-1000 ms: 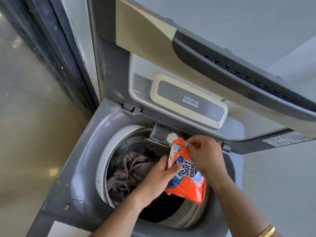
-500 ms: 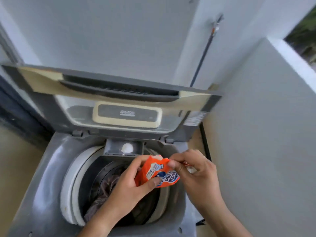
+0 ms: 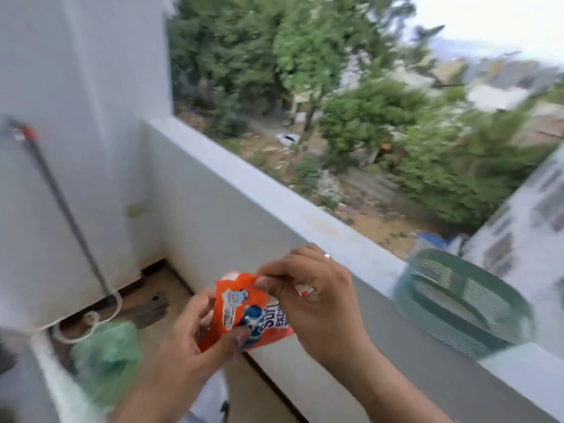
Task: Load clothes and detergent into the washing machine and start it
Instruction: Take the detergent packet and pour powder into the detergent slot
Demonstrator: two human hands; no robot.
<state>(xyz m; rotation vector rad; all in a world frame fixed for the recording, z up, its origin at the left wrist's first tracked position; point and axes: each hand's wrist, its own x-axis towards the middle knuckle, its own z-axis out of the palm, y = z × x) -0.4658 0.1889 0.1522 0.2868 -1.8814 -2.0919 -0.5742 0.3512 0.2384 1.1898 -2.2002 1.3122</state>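
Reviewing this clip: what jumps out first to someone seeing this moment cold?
The orange detergent sachet, low centre, pinched between the left hand and right hand. Right of it, a green basket sits on the white ledge, with blurred trees beyond.

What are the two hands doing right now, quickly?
Left hand: closed on the lower part of the orange detergent packet.
Right hand: closed, pinching the same packet's top edge.

Glossy plastic sachet [image 3: 244, 312] (crinkled) — matt painted parapet [image 3: 244, 160].
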